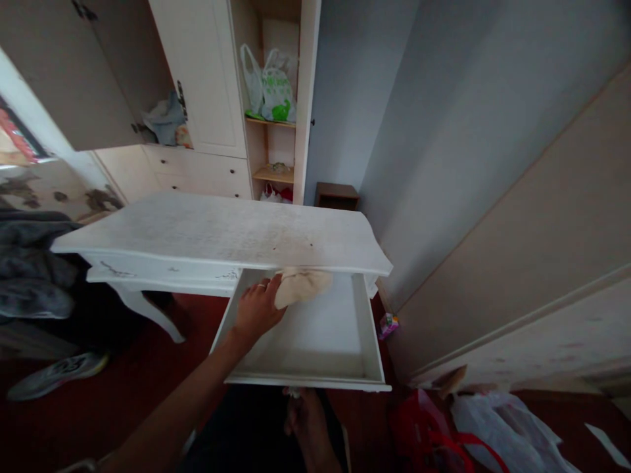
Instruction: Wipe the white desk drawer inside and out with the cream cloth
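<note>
A white table point(197, 226) with worn, stained patches on its top has a drawer point(315, 341) pulled out towards me. My left hand point(259, 305), wearing a ring, grips a cream cloth point(303, 286) inside the drawer, near its back left under the tabletop edge. The part of the cloth towards the back is close against the table edge. Below the drawer's front panel, my right hand point(302, 412) has its fingers curled at a small pale thing, perhaps the drawer's knob, too small to make out.
Behind the table stands a white wardrobe point(211, 79) with shelves and a plastic bag point(279, 89). Dark clothes point(34, 263) and a shoe point(59, 376) are at left. A red bag point(419, 427) and a white bag point(507, 427) lie at lower right, by the wall.
</note>
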A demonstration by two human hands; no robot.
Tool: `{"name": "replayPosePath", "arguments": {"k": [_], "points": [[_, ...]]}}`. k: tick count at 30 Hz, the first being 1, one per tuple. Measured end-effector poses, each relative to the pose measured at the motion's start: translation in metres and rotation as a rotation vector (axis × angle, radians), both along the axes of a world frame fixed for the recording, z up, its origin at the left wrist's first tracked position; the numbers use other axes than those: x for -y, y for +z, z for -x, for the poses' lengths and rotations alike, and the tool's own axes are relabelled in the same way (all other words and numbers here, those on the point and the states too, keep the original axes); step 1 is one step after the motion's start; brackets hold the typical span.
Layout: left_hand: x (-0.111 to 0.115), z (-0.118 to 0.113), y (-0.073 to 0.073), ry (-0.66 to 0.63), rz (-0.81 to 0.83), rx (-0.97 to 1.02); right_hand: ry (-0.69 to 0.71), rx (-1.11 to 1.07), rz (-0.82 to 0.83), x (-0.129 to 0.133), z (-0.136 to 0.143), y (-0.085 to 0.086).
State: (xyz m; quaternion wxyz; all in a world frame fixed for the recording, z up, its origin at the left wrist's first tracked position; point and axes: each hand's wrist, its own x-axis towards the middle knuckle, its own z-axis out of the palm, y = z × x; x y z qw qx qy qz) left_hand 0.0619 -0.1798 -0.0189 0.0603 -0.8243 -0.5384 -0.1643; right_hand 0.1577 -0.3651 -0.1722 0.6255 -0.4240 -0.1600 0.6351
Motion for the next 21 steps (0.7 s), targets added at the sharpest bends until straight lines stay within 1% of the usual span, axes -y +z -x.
{"name": "replayPosePath", "arguments": {"k": [2,4,6,8,11,13,17,19,21], "points": [[0.009,0.014,-0.011,0.098,0.075,-0.046,0.008,0.004,0.001,0.001,-0.001,0.002],[0.014,0.02,-0.019,0.158,0.096,-0.069,0.009,0.001,0.012,0.002,-0.002,0.005],[0.015,0.018,-0.025,0.191,0.102,-0.076,0.013,-0.013,0.029,0.003,-0.003,0.009],[0.013,0.011,-0.032,0.248,0.163,-0.075,0.017,-0.032,0.042,0.003,-0.003,0.012],[0.001,0.002,-0.039,0.334,0.26,-0.066,0.014,-0.047,0.053,0.002,-0.003,0.014],[-0.012,0.0,-0.039,0.321,0.263,-0.077,0.015,-0.046,0.056,0.001,-0.003,0.014],[-0.033,-0.001,-0.032,0.153,0.247,-0.141,0.015,-0.025,0.044,0.001,-0.003,0.014],[-0.037,-0.003,-0.032,0.097,0.253,-0.131,0.015,-0.015,0.039,0.002,-0.003,0.013],[-0.037,-0.008,-0.035,0.075,0.279,-0.108,0.008,-0.021,0.045,0.002,-0.003,0.011]]}}
